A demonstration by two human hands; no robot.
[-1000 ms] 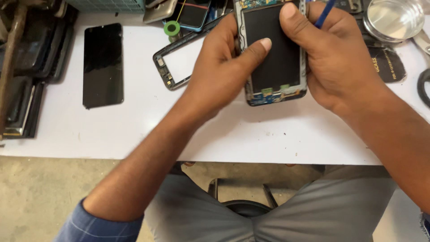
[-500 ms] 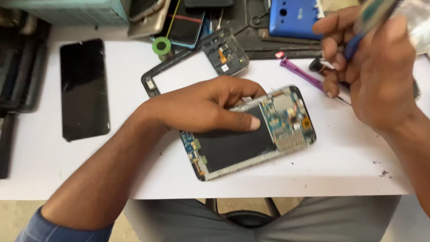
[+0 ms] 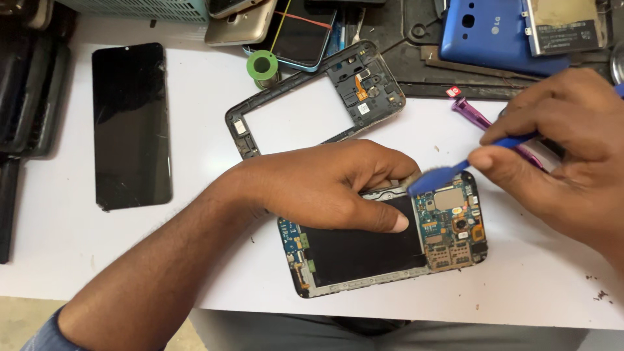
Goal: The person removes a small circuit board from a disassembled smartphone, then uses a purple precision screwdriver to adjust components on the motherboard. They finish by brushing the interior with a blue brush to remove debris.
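Opened phone (image 3: 383,244) — lies back-up near the front edge of the white table (image 3: 195,84), circuit board and black battery bared. Judged light, stiff and thin, with fragile parts on the board at its right end; best held by the rim or the flat battery, not the board.

Left hand (image 3: 325,185) — flat on the phone, thumb pressed on the battery, fingers curled over the far edge.

Right hand (image 3: 565,149) — pinching a blue pry tool (image 3: 448,174), its flat tip at the phone's far right corner.

Table surface — smooth, hard, probably slippery; a few crumbs at the right.

Farther back: empty phone frame (image 3: 312,97), dark screen panel (image 3: 130,123) at left, purple tool (image 3: 474,117), green solder reel (image 3: 262,66), blue back cover (image 3: 487,32), stacked phones (image 3: 273,26) — a crowded far edge.
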